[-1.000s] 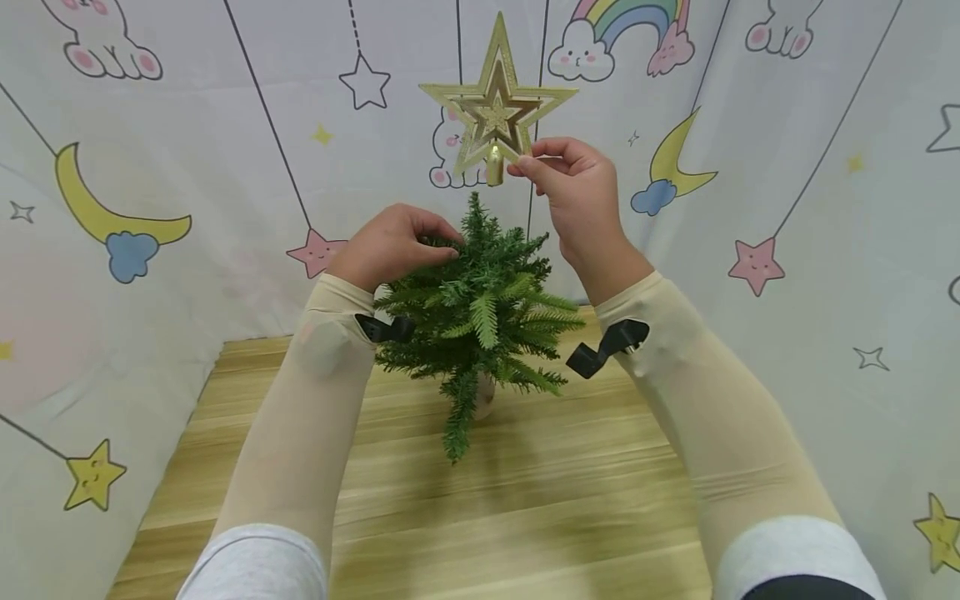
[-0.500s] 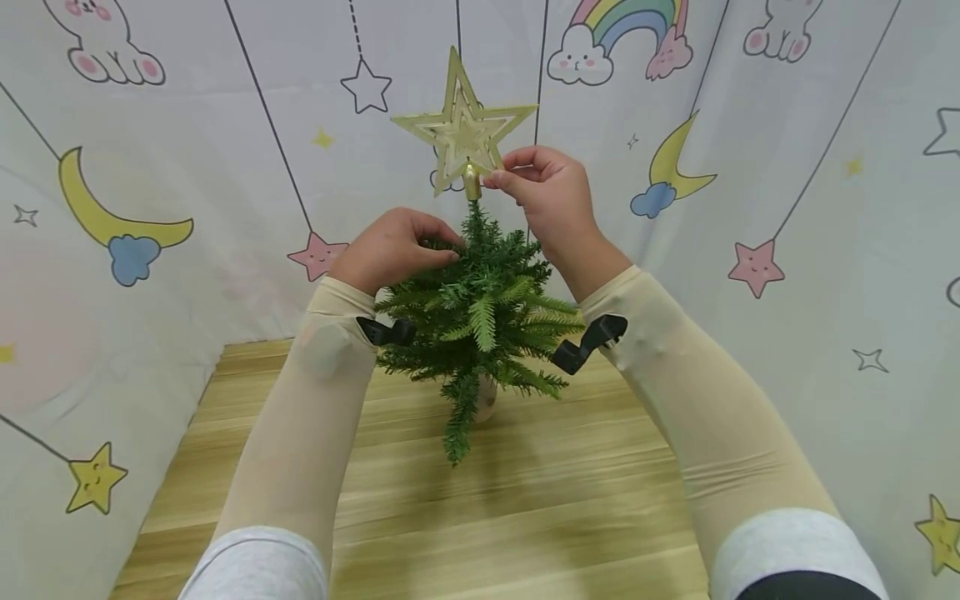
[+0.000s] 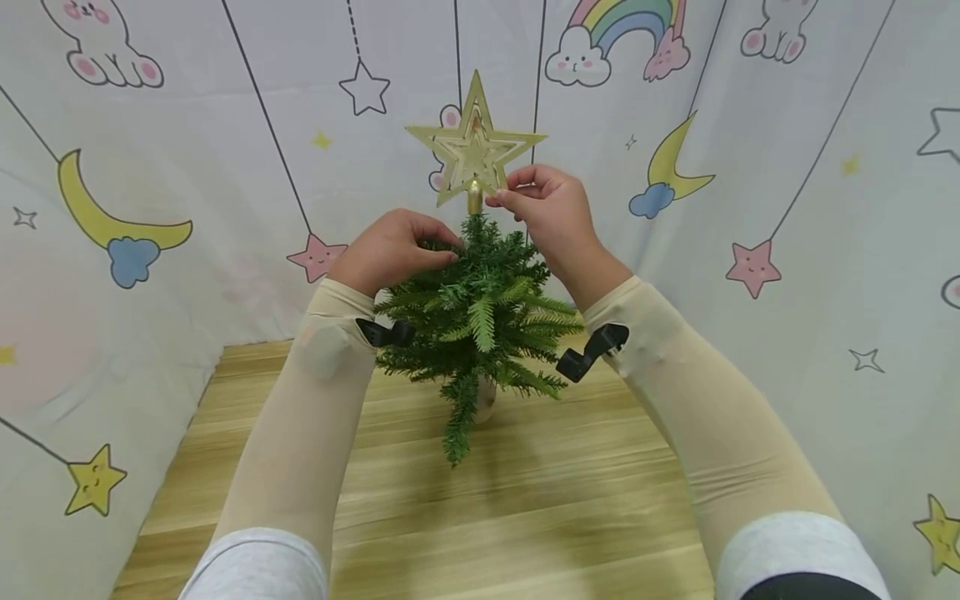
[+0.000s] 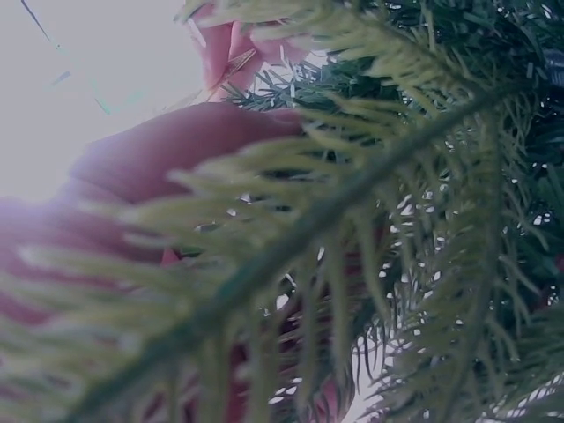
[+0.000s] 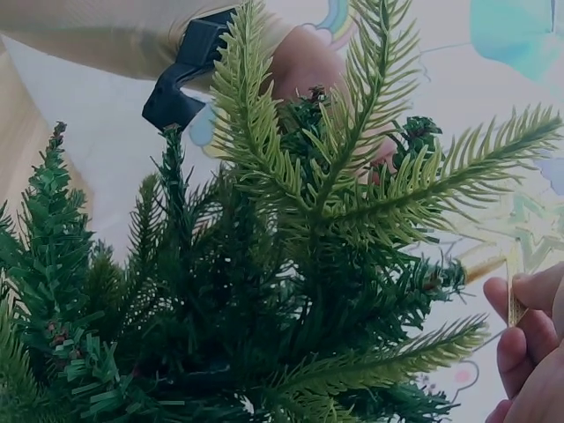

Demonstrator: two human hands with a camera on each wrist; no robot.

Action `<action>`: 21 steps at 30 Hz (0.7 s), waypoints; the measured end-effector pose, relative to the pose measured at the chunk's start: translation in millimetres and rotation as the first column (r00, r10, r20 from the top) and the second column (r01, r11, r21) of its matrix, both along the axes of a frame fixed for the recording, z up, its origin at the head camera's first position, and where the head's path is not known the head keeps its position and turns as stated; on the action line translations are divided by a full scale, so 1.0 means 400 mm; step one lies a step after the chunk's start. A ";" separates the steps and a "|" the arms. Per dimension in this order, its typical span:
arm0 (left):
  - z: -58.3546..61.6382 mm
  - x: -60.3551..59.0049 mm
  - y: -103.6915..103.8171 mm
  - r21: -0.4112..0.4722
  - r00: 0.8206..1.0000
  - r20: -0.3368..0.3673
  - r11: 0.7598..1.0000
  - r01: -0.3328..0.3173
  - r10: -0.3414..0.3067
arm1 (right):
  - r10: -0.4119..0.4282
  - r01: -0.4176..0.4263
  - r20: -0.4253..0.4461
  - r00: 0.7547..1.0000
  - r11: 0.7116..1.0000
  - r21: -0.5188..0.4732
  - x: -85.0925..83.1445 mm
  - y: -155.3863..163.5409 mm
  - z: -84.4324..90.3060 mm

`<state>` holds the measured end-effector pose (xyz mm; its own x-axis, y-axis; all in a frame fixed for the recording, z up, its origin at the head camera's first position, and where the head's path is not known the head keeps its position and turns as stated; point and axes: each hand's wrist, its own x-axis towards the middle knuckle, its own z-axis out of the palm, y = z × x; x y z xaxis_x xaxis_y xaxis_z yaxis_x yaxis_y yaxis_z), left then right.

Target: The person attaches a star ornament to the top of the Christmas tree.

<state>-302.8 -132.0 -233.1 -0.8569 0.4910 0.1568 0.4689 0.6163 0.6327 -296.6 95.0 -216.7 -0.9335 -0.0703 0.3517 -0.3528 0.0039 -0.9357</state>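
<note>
The tree [image 3: 487, 321] stands on the bench [image 3: 525, 508], the star [image 3: 477, 152] at its tip. The left hand [image 3: 393, 250] is at the tree's upper left, the right hand [image 3: 557, 215] at the star's lower right; a backdrop [image 3: 240, 208] hangs behind.

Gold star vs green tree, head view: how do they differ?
Colour: the gold star is metallic gold; the green tree mixes dark and lighter green.
Shape: the star is flat with cut-out outlines; the tree is bushy, with spreading branches.
Support: the right hand pinches the star at the tree's tip; the tree stands on the wooden table.
Shared: both are roughly upright.
</note>
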 end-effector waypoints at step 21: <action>-0.005 0.002 0.008 0.005 1.000 -0.002 1.000 -0.017 0.017 | -0.007 0.008 -0.011 1.000 0.992 0.122 -0.002 0.027 -0.035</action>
<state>-302.0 -128.8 -235.2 -0.8646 0.4759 0.1610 0.4599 0.6209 0.6348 -297.2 105.9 -230.8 -0.9304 -0.1061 0.3508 -0.3622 0.1206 -0.9242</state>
